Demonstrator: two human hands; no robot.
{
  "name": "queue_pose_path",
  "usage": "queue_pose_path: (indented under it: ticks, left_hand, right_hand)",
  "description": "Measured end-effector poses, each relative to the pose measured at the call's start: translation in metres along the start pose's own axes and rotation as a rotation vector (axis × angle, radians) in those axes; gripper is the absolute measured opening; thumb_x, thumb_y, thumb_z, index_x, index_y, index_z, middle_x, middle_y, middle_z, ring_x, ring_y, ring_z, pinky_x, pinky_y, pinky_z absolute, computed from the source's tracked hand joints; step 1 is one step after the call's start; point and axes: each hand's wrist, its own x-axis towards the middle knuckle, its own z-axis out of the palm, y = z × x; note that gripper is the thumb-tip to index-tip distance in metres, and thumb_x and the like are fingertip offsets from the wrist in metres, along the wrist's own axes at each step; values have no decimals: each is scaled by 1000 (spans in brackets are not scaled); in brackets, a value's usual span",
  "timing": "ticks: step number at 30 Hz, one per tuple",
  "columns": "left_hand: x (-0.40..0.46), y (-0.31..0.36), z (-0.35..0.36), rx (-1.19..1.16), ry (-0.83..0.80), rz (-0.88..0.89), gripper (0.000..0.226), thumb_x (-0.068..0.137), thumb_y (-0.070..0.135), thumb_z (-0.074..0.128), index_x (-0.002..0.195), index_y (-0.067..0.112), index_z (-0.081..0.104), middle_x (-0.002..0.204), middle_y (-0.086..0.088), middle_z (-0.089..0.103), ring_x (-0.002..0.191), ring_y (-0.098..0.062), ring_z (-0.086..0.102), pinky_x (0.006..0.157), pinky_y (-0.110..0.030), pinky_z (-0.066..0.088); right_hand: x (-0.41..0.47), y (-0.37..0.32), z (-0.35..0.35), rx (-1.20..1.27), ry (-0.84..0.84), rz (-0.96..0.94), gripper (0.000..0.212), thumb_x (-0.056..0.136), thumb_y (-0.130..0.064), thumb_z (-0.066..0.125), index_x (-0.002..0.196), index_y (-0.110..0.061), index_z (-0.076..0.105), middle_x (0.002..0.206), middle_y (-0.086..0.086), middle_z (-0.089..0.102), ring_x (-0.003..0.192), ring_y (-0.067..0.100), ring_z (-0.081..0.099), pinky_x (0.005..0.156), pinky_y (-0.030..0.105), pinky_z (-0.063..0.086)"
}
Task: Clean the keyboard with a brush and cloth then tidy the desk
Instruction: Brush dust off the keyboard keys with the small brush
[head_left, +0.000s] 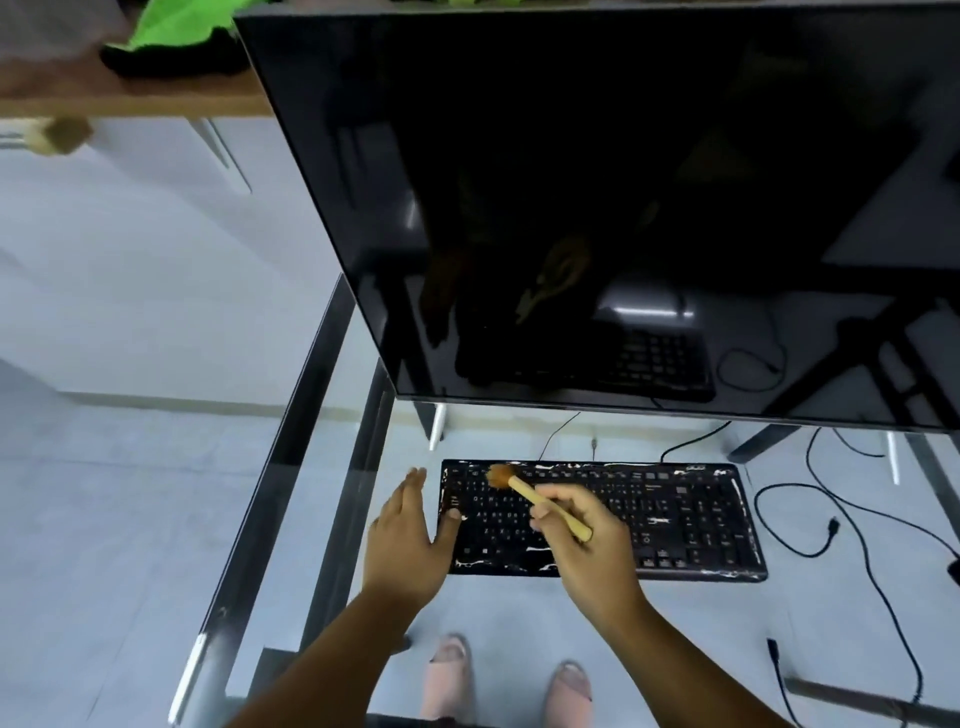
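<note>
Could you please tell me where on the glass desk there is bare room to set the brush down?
Bare glass lies in front of the keyboard, toward the desk's near edge, and left of it beside the left hand. Right of the keyboard is crowded with black cables.

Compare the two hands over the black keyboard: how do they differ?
The left hand lies open with straight fingers at the left end of the black keyboard; the right hand grips the wooden brush, bristles on the upper-left keys. Both are bare and over the keyboard.
</note>
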Motion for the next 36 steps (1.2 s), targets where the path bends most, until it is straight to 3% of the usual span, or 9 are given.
queue_pose_path:
  ticks: [5,12,17,22,24,27,32,36]
  left_hand:
    - [8,-16,5,1,-99,-7,80,93,54,47,154,18,10,161,2,13,148,-14,11,119,-32,16]
    - [9,-29,12,74,-148,-18,90,88,62,49,154,18,7,162,2,8,148,-14,8,118,-31,16]
    - [10,-33,18,112,-147,-8,92,87,60,52,153,17,5,162,1,7,149,-15,6,118,-33,16]
    - [10,-37,18,149,-164,13,89,89,62,46,154,17,4,162,2,4,149,-14,3,118,-32,15]
    - [10,-38,20,157,-169,13,89,89,61,46,154,17,4,162,1,4,149,-14,3,118,-32,15]
    - [9,-36,21,152,-167,4,89,89,60,47,154,16,5,162,1,5,149,-15,3,119,-34,16]
    - [7,-36,23,171,-161,0,87,90,59,45,153,15,5,162,-1,5,149,-15,3,120,-35,17]
    - [4,-31,24,192,-125,4,83,91,56,44,153,15,7,162,-1,7,149,-16,5,120,-37,15]
  right_hand:
    - [6,4,34,-39,-7,-46,9,90,-13,66,94,-21,69,69,2,68,48,6,47,46,23,36]
    - [11,18,58,-248,8,-64,10,88,-11,64,90,-20,67,62,-11,62,45,8,51,44,18,35]
    - [2,24,56,-297,149,-108,8,89,-17,61,92,-23,64,70,-11,64,53,9,56,46,25,42]
    - [0,19,67,-378,-19,-199,18,88,-18,63,105,-17,69,90,-8,70,72,3,62,62,11,43]
    - [0,23,62,-473,80,-178,18,87,-22,59,102,-17,68,89,-5,69,68,4,58,59,7,38]
    - [0,22,51,-421,197,-149,11,90,-19,59,100,-18,64,86,-5,66,69,9,59,58,18,42]
    - [1,28,45,-437,-4,-157,18,91,-20,61,109,-21,64,88,-6,66,68,8,59,58,23,44]
    - [-2,34,35,-442,181,-71,13,92,-19,58,105,-19,59,92,-2,64,71,13,59,60,30,48]
